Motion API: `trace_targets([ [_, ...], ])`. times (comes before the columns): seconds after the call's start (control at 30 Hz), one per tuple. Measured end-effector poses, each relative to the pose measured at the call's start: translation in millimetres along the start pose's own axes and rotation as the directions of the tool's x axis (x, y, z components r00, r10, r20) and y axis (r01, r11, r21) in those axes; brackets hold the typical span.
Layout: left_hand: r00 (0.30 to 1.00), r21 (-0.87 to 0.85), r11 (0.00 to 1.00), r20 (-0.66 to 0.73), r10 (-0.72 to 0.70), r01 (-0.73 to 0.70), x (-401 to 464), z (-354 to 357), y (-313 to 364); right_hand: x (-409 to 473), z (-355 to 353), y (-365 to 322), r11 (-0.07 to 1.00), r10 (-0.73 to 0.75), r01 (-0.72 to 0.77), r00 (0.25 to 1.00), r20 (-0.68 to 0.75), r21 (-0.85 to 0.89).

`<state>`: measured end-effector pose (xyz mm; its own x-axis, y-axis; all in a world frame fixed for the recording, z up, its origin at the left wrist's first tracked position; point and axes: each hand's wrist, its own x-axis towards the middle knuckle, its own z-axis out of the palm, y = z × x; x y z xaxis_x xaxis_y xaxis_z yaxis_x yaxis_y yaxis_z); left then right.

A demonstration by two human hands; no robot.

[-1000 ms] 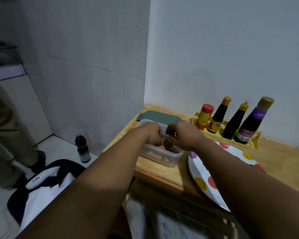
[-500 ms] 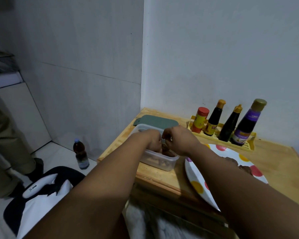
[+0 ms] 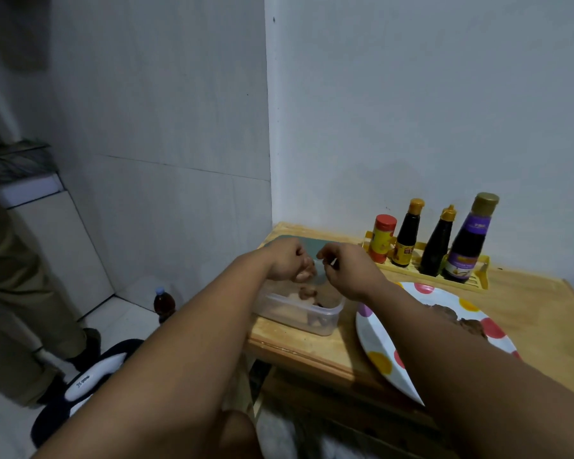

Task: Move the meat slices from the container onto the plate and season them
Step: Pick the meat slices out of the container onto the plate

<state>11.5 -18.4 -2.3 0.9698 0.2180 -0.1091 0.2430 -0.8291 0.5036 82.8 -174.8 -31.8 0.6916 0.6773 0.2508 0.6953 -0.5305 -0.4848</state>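
A clear plastic container (image 3: pixel 325 318) with brownish meat slices (image 3: pixel 307 293) stands near the table's left front edge. Just above it are both hands, close together. My left hand (image 3: pixel 287 263) has its fingers curled downward over the container; whether a slice is in them I cannot tell. My right hand (image 3: pixel 348 271) has thumb and fingers pinched together, with nothing visible in them. To the right lies a white plate (image 3: pixel 378 336) with coloured dots. It carries two dark meat slices (image 3: pixel 444 313), partly hidden by my right forearm.
A grey-green lid (image 3: pixel 310 248) lies behind the container. A yellow rack (image 3: pixel 474 281) by the wall holds a red-capped shaker (image 3: pixel 383 238) and three dark sauce bottles (image 3: pixel 468 240). On the floor at left are a bottle (image 3: pixel 163 301), a dark mat and a person's legs.
Both hands have lifted from inside the container to just above its rim. The camera has tilted, so two meat slices on the plate now show.
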Motion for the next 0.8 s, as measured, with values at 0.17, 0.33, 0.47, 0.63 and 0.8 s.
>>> trace_targets([
  [0.17, 0.992, -0.069, 0.996, -0.122, 0.044, -0.053, -7, -11, 14, -7, -12, 2, 0.985, 0.056, -0.047, 0.997, -0.056, 0.163],
  [0.33, 0.981, -0.182, 0.976, -0.176, 0.084, -0.116, -11, -11, 33, -16, -31, 6, 0.950, 0.110, -0.080, 0.990, -0.086, 0.303],
  [0.47, 0.973, -0.255, 0.950, -0.189, 0.133, -0.179, -12, -6, 58, -29, -49, 18, 0.915, 0.163, -0.120, 0.983, -0.080, 0.386],
  [0.63, 0.969, -0.310, 0.923, -0.158, 0.188, -0.229, -9, 8, 97, -54, -75, 38, 0.897, 0.225, -0.167, 0.970, -0.097, 0.410],
  [0.8, 0.957, -0.288, 0.913, -0.123, 0.265, -0.289, -7, 27, 129, -80, -103, 56, 0.894, 0.287, -0.220, 0.950, -0.121, 0.390],
])
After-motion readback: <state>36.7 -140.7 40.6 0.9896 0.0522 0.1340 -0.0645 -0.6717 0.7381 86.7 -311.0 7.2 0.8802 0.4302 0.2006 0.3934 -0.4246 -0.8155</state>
